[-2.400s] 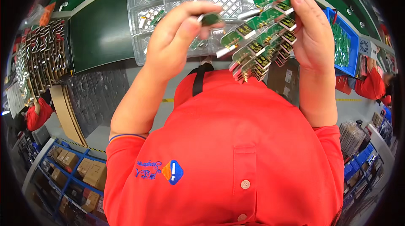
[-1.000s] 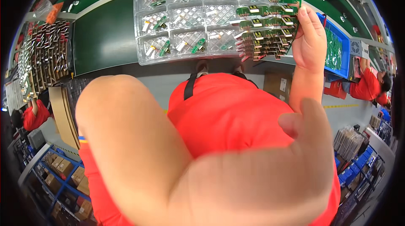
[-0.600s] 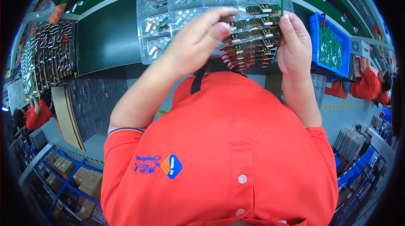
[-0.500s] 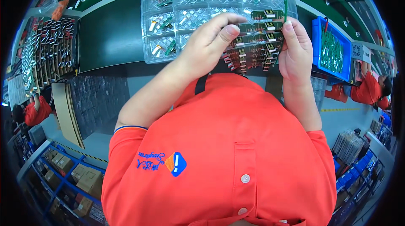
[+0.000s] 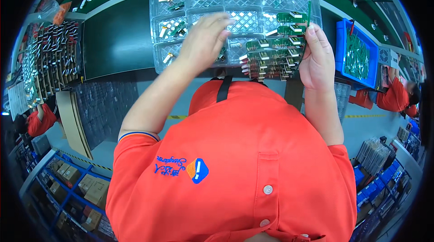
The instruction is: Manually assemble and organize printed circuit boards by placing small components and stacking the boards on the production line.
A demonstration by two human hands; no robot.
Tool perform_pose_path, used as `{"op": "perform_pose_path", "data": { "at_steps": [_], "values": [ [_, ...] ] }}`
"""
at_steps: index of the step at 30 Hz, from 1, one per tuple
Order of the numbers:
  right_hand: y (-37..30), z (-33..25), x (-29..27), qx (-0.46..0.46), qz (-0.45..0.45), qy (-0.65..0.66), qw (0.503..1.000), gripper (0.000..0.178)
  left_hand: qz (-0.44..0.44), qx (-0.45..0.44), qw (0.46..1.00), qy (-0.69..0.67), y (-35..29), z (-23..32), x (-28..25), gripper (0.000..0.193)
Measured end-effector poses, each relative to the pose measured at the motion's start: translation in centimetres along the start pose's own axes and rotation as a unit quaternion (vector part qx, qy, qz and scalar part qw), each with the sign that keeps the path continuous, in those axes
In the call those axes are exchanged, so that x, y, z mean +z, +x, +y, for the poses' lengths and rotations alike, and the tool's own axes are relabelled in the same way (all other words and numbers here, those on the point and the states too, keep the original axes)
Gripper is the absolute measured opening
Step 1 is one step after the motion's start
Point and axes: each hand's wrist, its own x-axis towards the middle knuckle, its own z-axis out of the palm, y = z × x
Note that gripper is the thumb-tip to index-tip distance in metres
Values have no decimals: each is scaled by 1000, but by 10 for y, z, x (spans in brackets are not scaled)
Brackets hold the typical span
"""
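My right hand (image 5: pixel 316 59) grips the edge of a circuit board panel (image 5: pixel 275 56), with thumb and fingers closed on a thin green strip. The panel is stepped, made of several rows of small green boards with metal connectors. To its left, my left hand (image 5: pixel 203 41) hovers over a clear plastic compartment tray (image 5: pixel 156 20), its fingers stretched out and slightly apart. No held thing shows in them. Beneath its wrist, a small green piece (image 5: pixel 221 54) is partly hidden. Several tray compartments on the left hold small boards with metal connectors (image 5: pixel 167 27).
A blue bin (image 5: pixel 375 79) full of green strips stands at the right. On the far left is a dense rack of connector boards (image 5: pixel 54 56). A dark green mat (image 5: pixel 117 29) covers the bench left of the tray. Co-workers in red shirts (image 5: pixel 393 95) sit at both sides.
My left hand has left the panel and moved left over the tray. The panel's second row looks shorter on its left side. My right hand keeps its hold, almost unmoved.
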Motion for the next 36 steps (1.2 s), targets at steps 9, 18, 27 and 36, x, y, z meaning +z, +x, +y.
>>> {"op": "perform_pose_path", "data": {
  "at_steps": [9,18,27,36],
  "values": [
    [15,6,6,14,6,10,1000,19,-120,-305,583,-743,34,58,-33,40],
    [32,-4,-5,59,11,46,997,27,9,-230,836,-498,49,-33,-11,31],
    [51,1,14,57,11,52,997,28,-103,-215,778,-581,56,17,-29,33],
    [40,16,-1,121,-6,-30,992,33,-154,-341,588,-717,63,5,-20,39]
  ]
}}
